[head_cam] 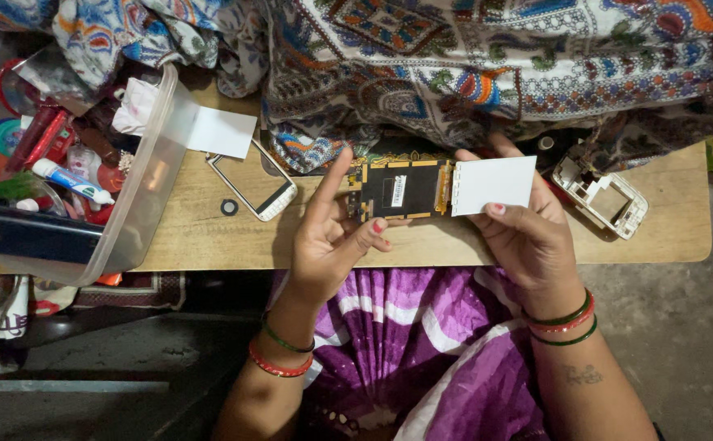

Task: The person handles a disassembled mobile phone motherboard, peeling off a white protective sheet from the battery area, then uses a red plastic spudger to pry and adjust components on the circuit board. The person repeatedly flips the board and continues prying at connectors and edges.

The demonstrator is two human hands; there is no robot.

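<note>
Black, gold-edged phone circuit board point(397, 190) with white panel, held level above table.

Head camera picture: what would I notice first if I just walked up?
Probably the flat black and gold circuit board with a white panel, held over the wooden table by the left hand and right hand. At the left stands a clear plastic tub full of small items; a white phone frame lies beside it.

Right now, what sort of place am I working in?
Probably a home bench for phone repair: a bare circuit board in both hands, a phone frame on the wooden table, a tub of oddments.
</note>
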